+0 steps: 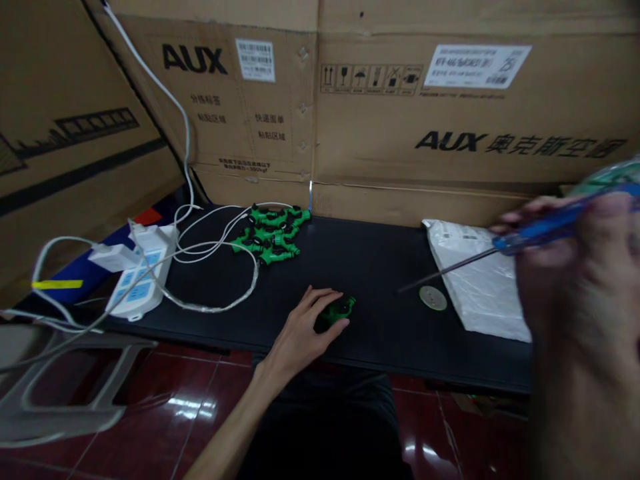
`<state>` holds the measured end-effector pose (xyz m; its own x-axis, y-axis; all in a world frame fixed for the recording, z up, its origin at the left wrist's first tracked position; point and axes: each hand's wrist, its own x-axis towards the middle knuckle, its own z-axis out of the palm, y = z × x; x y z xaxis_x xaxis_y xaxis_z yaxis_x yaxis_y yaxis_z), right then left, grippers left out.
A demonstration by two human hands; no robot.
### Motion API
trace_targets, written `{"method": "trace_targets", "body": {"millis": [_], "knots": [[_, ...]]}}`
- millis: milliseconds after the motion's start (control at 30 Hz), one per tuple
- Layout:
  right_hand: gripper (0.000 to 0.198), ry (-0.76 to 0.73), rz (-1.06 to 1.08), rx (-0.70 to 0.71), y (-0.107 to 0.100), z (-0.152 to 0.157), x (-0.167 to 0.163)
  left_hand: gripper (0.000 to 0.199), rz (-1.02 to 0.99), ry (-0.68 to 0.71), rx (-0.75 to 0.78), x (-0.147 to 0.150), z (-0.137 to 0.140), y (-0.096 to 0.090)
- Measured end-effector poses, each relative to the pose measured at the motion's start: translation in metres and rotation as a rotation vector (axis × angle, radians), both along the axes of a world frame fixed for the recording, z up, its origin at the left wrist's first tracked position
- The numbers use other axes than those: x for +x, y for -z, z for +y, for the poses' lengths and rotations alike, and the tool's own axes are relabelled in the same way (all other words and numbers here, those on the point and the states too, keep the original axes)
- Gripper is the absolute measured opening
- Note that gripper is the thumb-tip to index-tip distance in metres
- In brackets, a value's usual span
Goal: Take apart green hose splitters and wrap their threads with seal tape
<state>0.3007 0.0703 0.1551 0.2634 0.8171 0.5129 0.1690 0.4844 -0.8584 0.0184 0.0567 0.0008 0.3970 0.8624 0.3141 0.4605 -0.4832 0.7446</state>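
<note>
My left hand (303,328) rests near the table's front edge, its thumb and fingers curled around a green and black hose splitter (343,309). Part of that fitting is hidden under the fingers. Raised at the right, close to the camera and blurred, my right hand (595,267) is closed on a screwdriver (537,228) with a blue handle. Its thin shaft slants down to the left, the tip apart from the splitter. Several similar green hose splitters (273,235) lie in a group at the back of the table.
A white plastic package (475,280) and a small round disc (433,298) lie on the black table (370,260). Left stands a white power strip (143,277) with plugs and looping cables (215,309). Large cardboard boxes (360,147) wall the back. A stool (65,387) stands lower left.
</note>
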Motion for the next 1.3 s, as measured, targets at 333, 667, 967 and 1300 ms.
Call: {"method": "trace_targets", "body": {"millis": [333,667,967,1300], "knots": [[0.039,-0.590,0.341,-0.082,0.001,0.043,-0.123,0.024,0.014,0.118,-0.013,0.017,0.023,0.003],[0.048,-0.783,0.414,-0.195,-0.011,0.052,-0.124,0.022,-0.038,0.129,-0.155,0.018,0.028,0.000],[0.049,-0.757,0.458,-0.229,-0.004,0.052,-0.127,0.021,0.007,0.112,-0.130,0.019,0.029,-0.003],[0.051,-0.718,0.512,-0.261,-0.004,0.048,-0.128,0.023,-0.002,0.105,-0.109,0.019,0.029,0.000]]}}
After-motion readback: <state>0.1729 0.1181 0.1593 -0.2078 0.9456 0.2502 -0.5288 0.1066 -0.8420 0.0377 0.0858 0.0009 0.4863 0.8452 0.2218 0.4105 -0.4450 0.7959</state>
